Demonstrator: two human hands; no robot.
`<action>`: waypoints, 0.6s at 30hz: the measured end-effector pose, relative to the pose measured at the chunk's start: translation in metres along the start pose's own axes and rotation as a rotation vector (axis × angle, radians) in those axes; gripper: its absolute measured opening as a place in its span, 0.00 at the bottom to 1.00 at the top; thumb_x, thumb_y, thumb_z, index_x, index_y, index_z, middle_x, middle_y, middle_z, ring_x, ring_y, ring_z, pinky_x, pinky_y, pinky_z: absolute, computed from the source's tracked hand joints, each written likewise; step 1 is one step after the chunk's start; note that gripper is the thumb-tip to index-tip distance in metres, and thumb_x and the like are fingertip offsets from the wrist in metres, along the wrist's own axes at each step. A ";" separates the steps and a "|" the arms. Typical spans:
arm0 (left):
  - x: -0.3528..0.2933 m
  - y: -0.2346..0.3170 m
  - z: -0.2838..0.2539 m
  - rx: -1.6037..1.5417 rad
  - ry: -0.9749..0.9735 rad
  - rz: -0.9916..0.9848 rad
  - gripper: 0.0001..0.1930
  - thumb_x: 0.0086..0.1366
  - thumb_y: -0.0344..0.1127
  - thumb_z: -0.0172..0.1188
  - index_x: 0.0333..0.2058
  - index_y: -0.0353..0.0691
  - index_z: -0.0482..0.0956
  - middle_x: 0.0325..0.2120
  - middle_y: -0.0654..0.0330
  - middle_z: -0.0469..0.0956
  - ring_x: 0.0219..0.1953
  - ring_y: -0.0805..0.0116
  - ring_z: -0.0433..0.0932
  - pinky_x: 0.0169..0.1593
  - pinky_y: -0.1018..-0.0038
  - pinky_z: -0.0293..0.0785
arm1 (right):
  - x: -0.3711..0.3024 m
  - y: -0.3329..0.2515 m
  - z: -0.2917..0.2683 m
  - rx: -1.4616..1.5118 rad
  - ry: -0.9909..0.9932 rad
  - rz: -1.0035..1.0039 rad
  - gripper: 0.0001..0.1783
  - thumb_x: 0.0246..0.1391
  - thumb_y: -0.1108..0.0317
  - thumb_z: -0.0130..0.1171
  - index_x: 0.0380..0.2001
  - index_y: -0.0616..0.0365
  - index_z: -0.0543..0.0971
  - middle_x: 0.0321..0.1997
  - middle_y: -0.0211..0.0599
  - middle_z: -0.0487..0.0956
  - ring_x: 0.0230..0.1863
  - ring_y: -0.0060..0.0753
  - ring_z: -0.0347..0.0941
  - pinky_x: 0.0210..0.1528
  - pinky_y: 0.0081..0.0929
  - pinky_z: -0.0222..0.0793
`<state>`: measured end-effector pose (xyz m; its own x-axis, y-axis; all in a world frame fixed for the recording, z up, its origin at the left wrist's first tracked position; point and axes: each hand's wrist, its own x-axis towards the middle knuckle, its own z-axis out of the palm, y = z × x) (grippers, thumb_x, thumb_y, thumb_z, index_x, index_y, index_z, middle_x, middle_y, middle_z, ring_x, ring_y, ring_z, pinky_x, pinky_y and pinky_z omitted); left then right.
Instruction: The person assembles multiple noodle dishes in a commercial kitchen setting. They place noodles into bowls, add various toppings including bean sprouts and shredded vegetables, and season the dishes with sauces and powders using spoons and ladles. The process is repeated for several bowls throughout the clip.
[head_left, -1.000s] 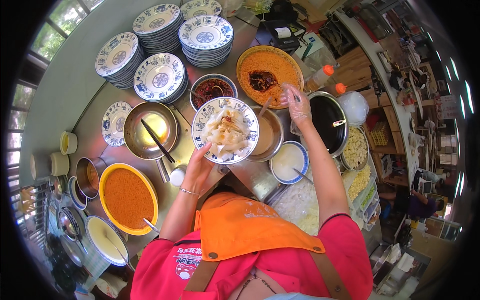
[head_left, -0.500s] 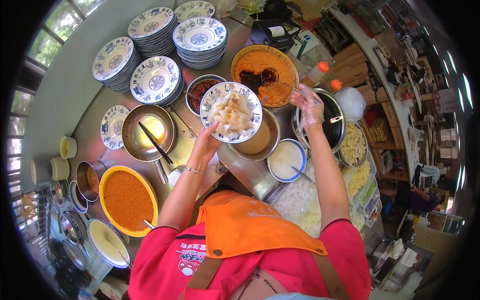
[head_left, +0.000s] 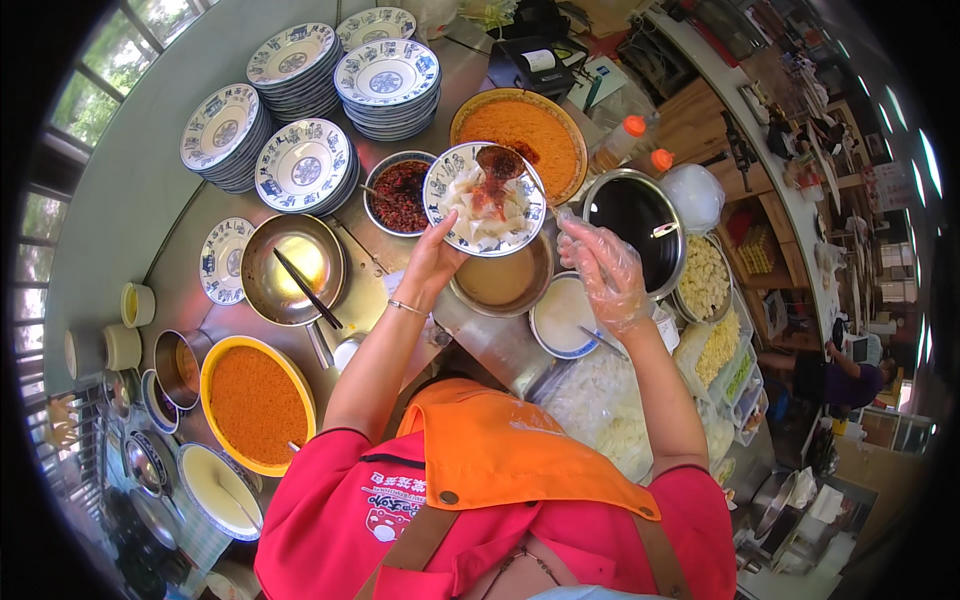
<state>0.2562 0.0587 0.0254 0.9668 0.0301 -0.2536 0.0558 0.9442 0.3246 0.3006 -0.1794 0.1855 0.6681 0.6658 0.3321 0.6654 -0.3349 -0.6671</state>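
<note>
My left hand is closed on the edge of a patterned white plate, holding it up over the counter. Pale flat noodles lie on it with red sauce on top. Above the plate's far side is a ladle of dark red sauce, tilted over the noodles. My right hand, in a clear plastic glove, is closed round the ladle's handle. Just beyond the plate stands a wide bowl of orange-red chili sauce. Beneath the plate sits a metal bowl of brown liquid.
Stacked plates stand far left. Chopsticks rest across a frying pan. A yellow basin of orange sauce is at left. On the right are a pot of dark liquid, a bowl of white liquid and ingredient tubs.
My right hand has moved left and nearer from beside the chili sauce bowl, bringing the ladle over the plate. Red sauce now covers some noodles. The plate has shifted slightly right.
</note>
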 end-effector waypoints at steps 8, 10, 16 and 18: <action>-0.019 0.003 -0.013 -0.004 0.007 0.009 0.28 0.67 0.36 0.55 0.63 0.36 0.60 0.60 0.54 0.67 0.62 0.57 0.67 0.66 0.58 0.62 | 0.032 0.036 0.012 1.242 0.529 0.669 0.17 0.61 0.66 0.55 0.46 0.71 0.75 0.36 0.50 0.80 0.36 0.37 0.80 0.41 0.28 0.79; -0.031 0.006 -0.013 0.022 0.027 0.005 0.26 0.68 0.37 0.55 0.62 0.34 0.61 0.59 0.54 0.69 0.60 0.58 0.69 0.65 0.58 0.63 | 0.041 0.063 0.024 1.326 0.613 0.758 0.17 0.59 0.65 0.57 0.44 0.70 0.76 0.36 0.49 0.81 0.36 0.39 0.80 0.41 0.30 0.80; -0.061 0.010 -0.008 0.125 0.082 0.014 0.28 0.68 0.39 0.53 0.63 0.36 0.60 0.60 0.52 0.68 0.61 0.54 0.67 0.63 0.52 0.64 | 0.048 0.116 0.068 1.290 0.493 0.729 0.18 0.58 0.63 0.62 0.46 0.63 0.76 0.38 0.51 0.80 0.32 0.37 0.80 0.38 0.30 0.81; -0.068 0.009 -0.006 0.108 0.078 -0.004 0.28 0.68 0.38 0.52 0.64 0.37 0.59 0.62 0.52 0.65 0.63 0.54 0.65 0.64 0.52 0.62 | 0.037 0.124 0.074 1.078 0.358 0.702 0.20 0.63 0.59 0.55 0.50 0.64 0.74 0.44 0.50 0.79 0.38 0.34 0.79 0.38 0.28 0.80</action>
<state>0.1896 0.0672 0.0406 0.9446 0.0557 -0.3235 0.0900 0.9039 0.4183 0.3829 -0.1475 0.0658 0.9186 0.3046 -0.2519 -0.3366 0.2688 -0.9025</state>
